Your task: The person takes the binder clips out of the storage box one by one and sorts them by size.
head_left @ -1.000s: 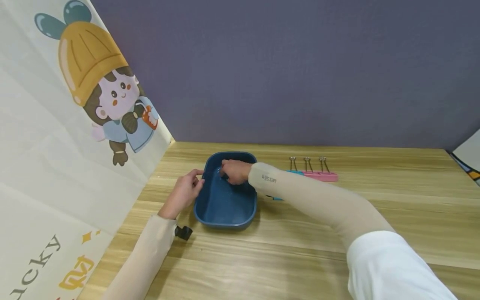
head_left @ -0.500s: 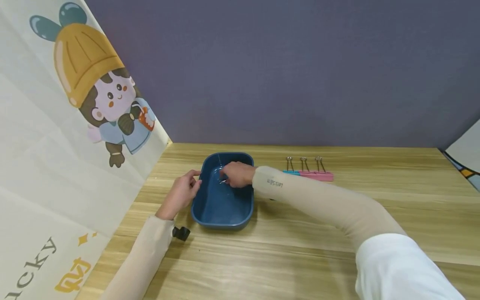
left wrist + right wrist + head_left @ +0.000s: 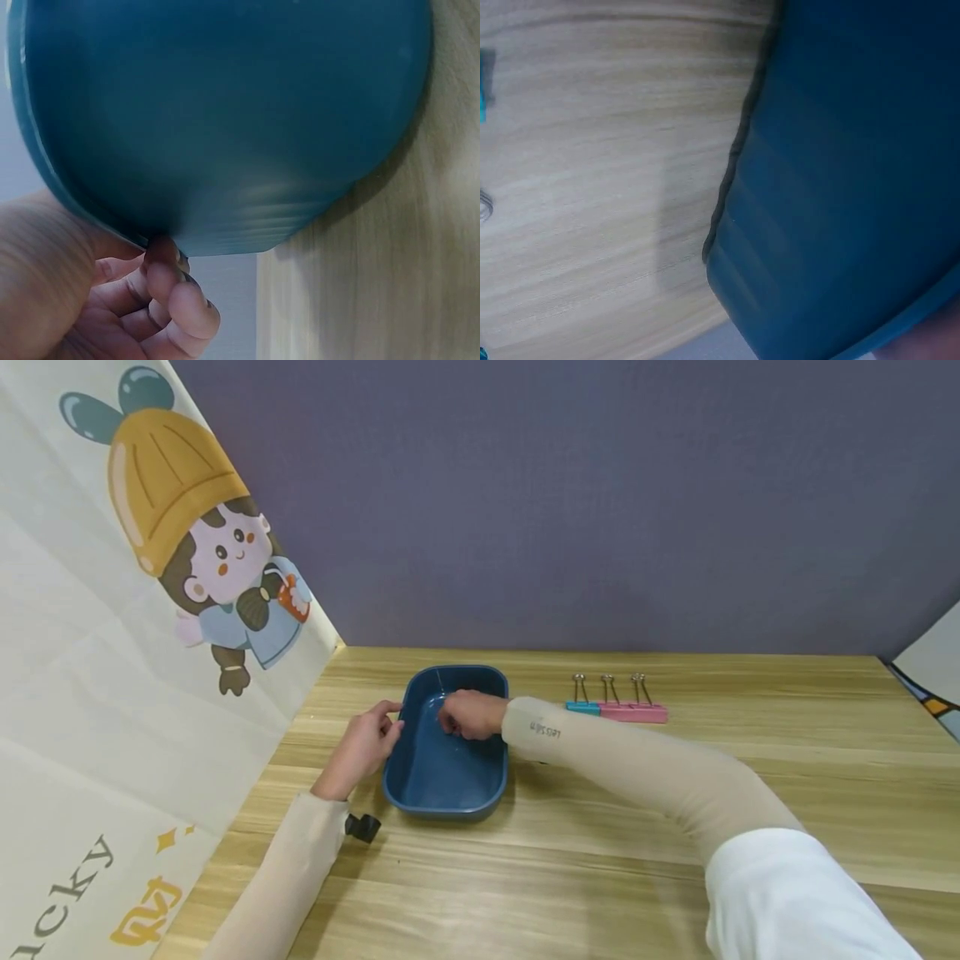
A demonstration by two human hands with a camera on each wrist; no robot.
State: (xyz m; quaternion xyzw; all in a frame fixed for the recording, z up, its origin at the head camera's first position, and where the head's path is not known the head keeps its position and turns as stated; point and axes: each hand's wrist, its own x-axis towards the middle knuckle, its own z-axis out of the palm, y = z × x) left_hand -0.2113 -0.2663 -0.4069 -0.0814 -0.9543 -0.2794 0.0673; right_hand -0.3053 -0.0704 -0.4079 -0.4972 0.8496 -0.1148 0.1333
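Note:
A deep blue plastic basin (image 3: 450,777) with rounded corners stands on the wooden table. At its left side my left hand (image 3: 366,745) grips the rim; in the left wrist view the thumb and index finger (image 3: 161,274) pinch the edge. My right hand (image 3: 474,714) reaches down inside the basin from the right, fingers bent toward the floor of it. Its fingertips are hidden, and I cannot tell whether they hold something. The right wrist view shows mostly the basin's outer wall (image 3: 817,187), with a blurred bit of hand at the lower right corner.
Beyond my right forearm, a teal binder clip (image 3: 583,708) and pink binder clips (image 3: 633,713) stand in a row, wire handles up. A black camera mount (image 3: 363,827) juts from the left wrist. A purple-grey panel (image 3: 570,510) rises behind the table (image 3: 570,877).
My right hand has shifted slightly within the basin; a dark piece, then a silver wire handle showed at its fingers earlier, and neither shows now. The left hand keeps its place on the rim.

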